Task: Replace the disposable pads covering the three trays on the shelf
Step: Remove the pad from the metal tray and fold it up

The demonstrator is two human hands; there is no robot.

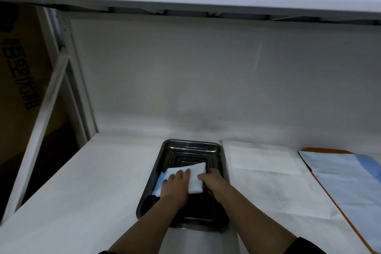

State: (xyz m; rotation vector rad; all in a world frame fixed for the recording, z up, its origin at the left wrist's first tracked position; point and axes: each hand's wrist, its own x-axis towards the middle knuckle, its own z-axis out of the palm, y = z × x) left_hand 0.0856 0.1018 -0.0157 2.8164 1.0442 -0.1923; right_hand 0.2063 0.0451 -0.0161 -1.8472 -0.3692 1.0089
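Both hands press a folded white pad (194, 177) inside the steel tray (221, 163): left hand (175, 185) fingers flat, right hand (212, 180) fingers pinching its 3 o'clock edge.

Count, shelf level. Metal trays (188, 148): appear to be stacked, outer one plus nested rims inside; exact number unclear. Folded pads (195, 177) in tray: 1. Flat white sheets (266, 179): 1. Blue-and-orange packets (346, 179): 1. Hands: 2, left (175, 185), right (212, 181). Cardboard boxes (18, 80): 1.
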